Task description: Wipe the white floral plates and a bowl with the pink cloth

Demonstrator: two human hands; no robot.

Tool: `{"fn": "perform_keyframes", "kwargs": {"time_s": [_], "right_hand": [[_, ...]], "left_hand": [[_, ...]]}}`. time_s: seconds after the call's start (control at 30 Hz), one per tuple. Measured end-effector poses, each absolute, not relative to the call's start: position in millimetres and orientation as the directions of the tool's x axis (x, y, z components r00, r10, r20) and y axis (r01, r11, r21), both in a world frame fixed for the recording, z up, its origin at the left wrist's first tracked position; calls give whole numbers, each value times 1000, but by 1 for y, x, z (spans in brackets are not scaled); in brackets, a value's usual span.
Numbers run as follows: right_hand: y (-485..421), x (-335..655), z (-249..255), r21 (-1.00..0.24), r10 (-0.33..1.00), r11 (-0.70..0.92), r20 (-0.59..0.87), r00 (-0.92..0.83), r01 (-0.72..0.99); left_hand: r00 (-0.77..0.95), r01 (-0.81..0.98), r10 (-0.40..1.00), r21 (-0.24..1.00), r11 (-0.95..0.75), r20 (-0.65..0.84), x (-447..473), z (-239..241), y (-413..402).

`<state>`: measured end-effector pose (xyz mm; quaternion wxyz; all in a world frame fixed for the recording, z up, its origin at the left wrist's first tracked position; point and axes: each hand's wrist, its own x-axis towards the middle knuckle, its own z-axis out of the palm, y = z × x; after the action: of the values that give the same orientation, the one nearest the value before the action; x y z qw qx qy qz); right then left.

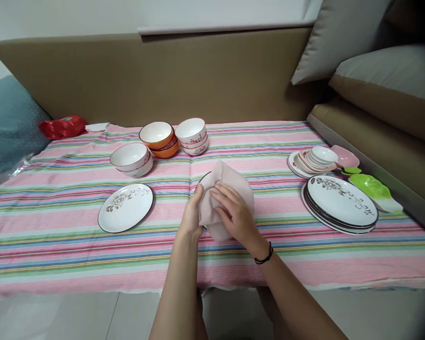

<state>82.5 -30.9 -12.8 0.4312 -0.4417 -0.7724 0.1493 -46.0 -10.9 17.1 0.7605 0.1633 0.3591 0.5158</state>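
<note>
Near the middle of the front edge of a striped cover (74,255), two hands come together on a mostly hidden plate (206,179): the left hand (192,208) clamps its left rim, and the right hand (235,212) presses a pale pink rag (242,191) over it (whether its fingers grip the rag, I cannot tell). Bowls (131,158) stand toward the back edge; stacked plates (340,200) sit near the right edge.
</note>
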Motion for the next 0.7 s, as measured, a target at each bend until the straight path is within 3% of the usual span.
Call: {"fn": "perform_keyframes", "kwargs": {"time_s": [0.17,0.37,0.53,0.7], "right_hand": [[-28,95,-18,-415,834,478,490,-253,774],[-29,89,-19,-381,830,419,530,-176,824],[-25,93,-10,-482,822,382,567,-52,789],[-27,115,-7,-721,936,260,350,15,642]], "left_hand": [[289,-583,870,647,491,-400,-43,16,-14],[291,-507,857,691,514,-424,-43,19,-15],[369,-406,828,728,553,-423,-39,12,-18],[428,-265,785,769,583,-448,-43,6,-22]]}}
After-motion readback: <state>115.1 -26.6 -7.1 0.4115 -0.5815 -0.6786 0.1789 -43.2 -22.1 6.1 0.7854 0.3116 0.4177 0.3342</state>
